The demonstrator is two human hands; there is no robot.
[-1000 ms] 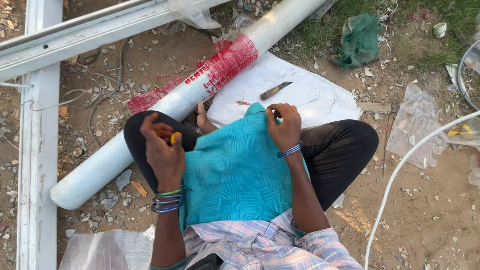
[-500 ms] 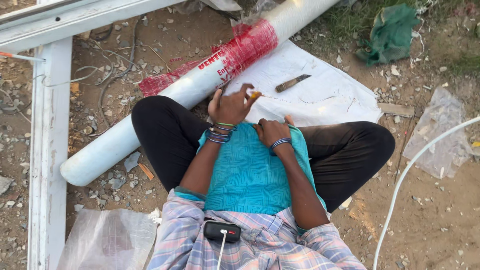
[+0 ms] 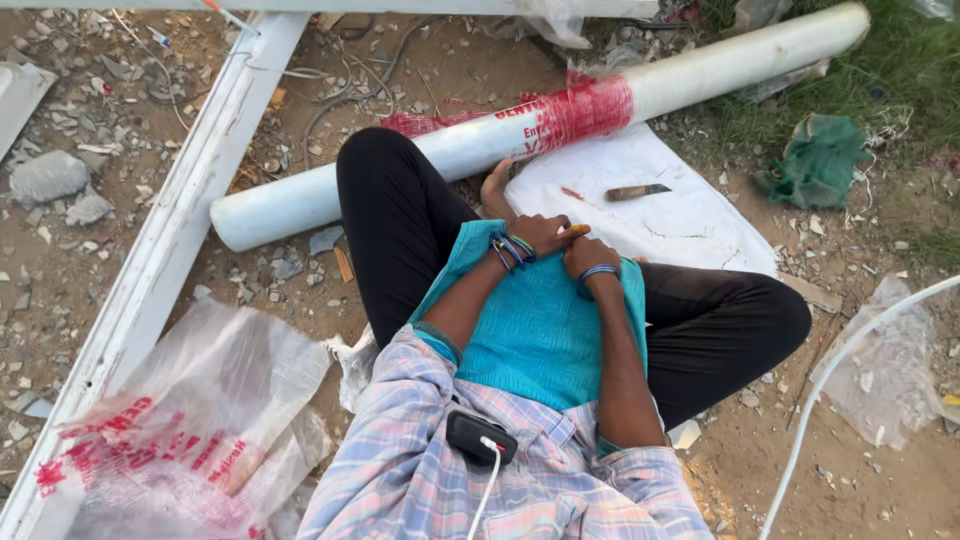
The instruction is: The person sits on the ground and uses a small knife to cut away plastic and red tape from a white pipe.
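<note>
I sit cross-legged on dirt ground in black trousers, with a turquoise cloth [image 3: 540, 330] spread over my lap. My left hand [image 3: 538, 236], with several bangles at the wrist, rests at the cloth's far edge and pinches a small yellow-orange object [image 3: 578, 230]. My right hand [image 3: 592, 254], a blue band on its wrist, is closed beside it on the same cloth edge. The two hands touch each other. What the right fingers hold is hidden.
A long white pipe [image 3: 470, 150] with a red-printed wrap lies across the ground ahead. A white sheet [image 3: 690, 220] carries a small brown-handled tool [image 3: 638, 191]. A white metal frame [image 3: 170, 250] runs at left, a clear plastic bag [image 3: 190, 420] lower left, a green cloth [image 3: 820, 160] and white hose [image 3: 850, 350] right.
My left hand came down from in front of me to the cloth's far edge, meeting my right hand. The camera view swung right and tilted.
</note>
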